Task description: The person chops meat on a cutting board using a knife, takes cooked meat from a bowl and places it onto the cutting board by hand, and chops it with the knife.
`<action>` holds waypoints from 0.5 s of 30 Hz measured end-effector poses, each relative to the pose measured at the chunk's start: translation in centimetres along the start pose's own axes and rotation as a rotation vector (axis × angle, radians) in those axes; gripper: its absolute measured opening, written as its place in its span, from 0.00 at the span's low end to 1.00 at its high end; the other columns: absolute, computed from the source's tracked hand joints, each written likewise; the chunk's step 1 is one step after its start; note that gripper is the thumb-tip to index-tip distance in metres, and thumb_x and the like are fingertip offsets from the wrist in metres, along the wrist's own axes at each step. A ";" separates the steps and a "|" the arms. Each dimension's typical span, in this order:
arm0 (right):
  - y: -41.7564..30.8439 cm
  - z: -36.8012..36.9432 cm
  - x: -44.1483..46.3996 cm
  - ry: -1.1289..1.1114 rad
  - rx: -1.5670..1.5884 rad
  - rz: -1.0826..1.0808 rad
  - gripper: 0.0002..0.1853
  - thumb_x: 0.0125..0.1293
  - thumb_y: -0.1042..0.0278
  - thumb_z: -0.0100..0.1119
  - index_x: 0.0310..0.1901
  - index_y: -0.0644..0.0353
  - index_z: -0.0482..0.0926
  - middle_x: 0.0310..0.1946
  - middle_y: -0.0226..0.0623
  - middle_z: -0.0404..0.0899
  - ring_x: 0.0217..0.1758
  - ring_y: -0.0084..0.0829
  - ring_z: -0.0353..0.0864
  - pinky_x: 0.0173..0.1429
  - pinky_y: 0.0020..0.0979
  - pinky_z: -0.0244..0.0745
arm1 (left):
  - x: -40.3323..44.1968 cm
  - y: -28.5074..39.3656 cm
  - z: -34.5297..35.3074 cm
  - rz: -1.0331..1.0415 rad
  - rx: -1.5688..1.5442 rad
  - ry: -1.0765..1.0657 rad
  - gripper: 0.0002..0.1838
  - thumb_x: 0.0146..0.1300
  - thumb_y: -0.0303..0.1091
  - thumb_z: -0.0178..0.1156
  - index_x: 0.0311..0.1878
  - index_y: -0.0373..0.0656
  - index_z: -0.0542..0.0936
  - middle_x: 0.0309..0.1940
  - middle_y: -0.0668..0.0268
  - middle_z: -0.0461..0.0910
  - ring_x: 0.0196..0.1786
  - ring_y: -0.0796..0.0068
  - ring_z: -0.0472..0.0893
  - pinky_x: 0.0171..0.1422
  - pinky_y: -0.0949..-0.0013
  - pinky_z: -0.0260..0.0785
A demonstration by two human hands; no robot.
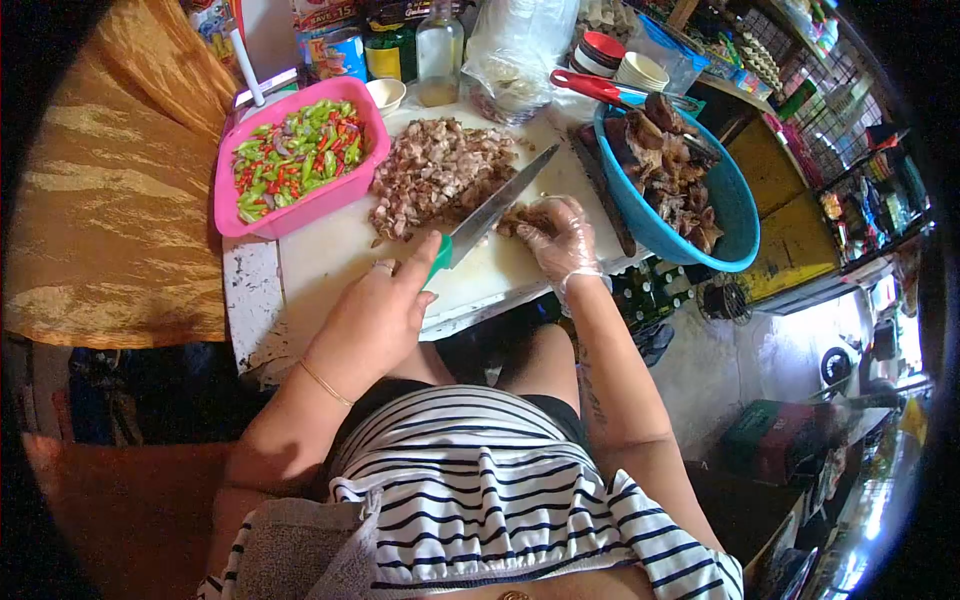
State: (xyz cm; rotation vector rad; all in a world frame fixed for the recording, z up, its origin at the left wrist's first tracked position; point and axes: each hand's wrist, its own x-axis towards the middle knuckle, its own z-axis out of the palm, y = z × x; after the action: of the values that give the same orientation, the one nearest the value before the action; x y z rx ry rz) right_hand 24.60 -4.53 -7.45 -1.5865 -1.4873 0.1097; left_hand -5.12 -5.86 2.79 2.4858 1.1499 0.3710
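My left hand (378,308) is closed around the green handle of a large kitchen knife (503,204), its blade slanting up and to the right over a white cutting board (462,283). In a clear plastic glove, my right hand (566,240) presses its curled fingers on a brown piece of meat (514,217) beside the blade. Much of that piece is hidden by the glove and knife. A heap of chopped meat (440,163) lies on the board, beyond the knife.
A pink tub (305,214) of sliced green and red peppers stands at the left. At the right, a blue basin (640,228) holds large browned meat pieces and red-handled tongs (590,87). Behind are a glass bottle (439,55), small bowls (641,70) and plastic bags (515,50).
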 end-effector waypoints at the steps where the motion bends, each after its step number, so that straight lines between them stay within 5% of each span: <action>1: 0.3 0.3 0.1 -0.018 -0.013 -0.017 0.16 0.53 0.69 0.78 0.44 0.55 0.87 0.47 0.45 0.84 0.56 0.50 0.82 0.61 0.44 0.79 | 0.1 0.3 -0.1 0.008 0.018 -0.017 0.36 0.70 0.32 0.62 0.80 0.48 0.64 0.45 0.41 0.82 0.45 0.37 0.81 0.52 0.44 0.75; 8: 0.4 0.8 0.9 -0.124 -0.109 -0.098 0.13 0.53 0.68 0.76 0.41 0.56 0.87 0.43 0.44 0.84 0.48 0.52 0.83 0.55 0.47 0.79 | 1.6 2.0 1.4 0.056 0.170 -0.065 0.35 0.71 0.33 0.61 0.80 0.46 0.64 0.37 0.40 0.80 0.37 0.38 0.82 0.44 0.42 0.74; 15: 0.8 1.2 0.5 -0.129 -0.113 -0.140 0.15 0.50 0.68 0.76 0.41 0.57 0.86 0.44 0.46 0.84 0.50 0.53 0.82 0.58 0.48 0.78 | 7.9 2.1 5.7 0.099 0.052 0.007 0.33 0.69 0.24 0.51 0.78 0.35 0.64 0.37 0.39 0.81 0.40 0.40 0.83 0.48 0.46 0.76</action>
State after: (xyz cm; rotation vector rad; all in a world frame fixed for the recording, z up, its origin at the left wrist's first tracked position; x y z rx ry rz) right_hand 24.57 -3.28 -8.42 -1.5839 -1.7270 0.0498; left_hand 3.48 -2.31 -0.77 2.5958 1.0542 0.3815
